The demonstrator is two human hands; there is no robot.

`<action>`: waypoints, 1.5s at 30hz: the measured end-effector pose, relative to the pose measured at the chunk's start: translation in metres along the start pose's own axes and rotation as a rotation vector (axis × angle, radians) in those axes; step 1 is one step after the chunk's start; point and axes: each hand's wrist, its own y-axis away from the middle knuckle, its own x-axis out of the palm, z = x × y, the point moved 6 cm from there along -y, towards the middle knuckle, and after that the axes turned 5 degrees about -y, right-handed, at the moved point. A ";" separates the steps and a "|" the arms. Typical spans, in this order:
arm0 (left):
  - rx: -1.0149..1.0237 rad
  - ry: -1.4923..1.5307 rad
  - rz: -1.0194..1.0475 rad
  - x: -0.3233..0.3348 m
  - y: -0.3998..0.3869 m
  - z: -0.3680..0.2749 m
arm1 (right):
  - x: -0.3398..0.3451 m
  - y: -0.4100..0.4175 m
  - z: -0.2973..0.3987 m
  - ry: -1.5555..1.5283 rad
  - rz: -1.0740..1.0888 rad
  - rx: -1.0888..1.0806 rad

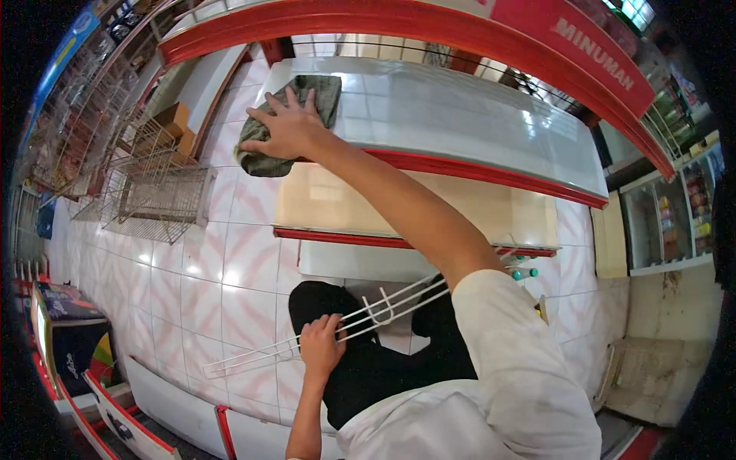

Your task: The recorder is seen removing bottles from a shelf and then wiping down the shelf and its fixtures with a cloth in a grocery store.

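Observation:
My right hand (pixel 292 125) is spread over a grey-green cloth (pixel 325 98), holding it against the left end of the upper white shelf (pixel 437 115). Part of the cloth hangs past the shelf's front corner. Lower down, my left hand (pixel 322 344) grips a long white wire rack (pixel 397 307) with small hooked prongs. The rack slants across my lap, and its right end is hidden behind my right arm. Beneath the upper shelf are a cream shelf (pixel 345 201) with a red front strip and a lower white shelf (pixel 368 261).
A red-edged top shelf with a pink sign (pixel 581 46) arches overhead. Wire baskets (pixel 164 192) stand on the tiled floor (pixel 201 299) at left. Green-capped bottles (pixel 524 273) lie by my right elbow. A glass-fronted display fridge (pixel 661 213) stands at right. White shelf panels (pixel 172 385) are behind me.

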 end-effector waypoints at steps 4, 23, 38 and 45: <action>-0.069 -0.059 -0.016 -0.002 0.010 0.009 | -0.042 0.083 -0.066 0.082 0.028 0.035; 0.032 -0.002 0.039 0.007 -0.004 -0.014 | -0.070 0.125 -0.080 0.131 -0.073 -0.065; 0.026 -0.035 0.047 0.004 -0.009 -0.012 | -0.059 0.009 -0.181 0.351 -0.122 -0.350; 0.067 -0.070 0.004 0.007 -0.005 -0.013 | -0.232 0.341 -0.472 0.531 -0.188 0.528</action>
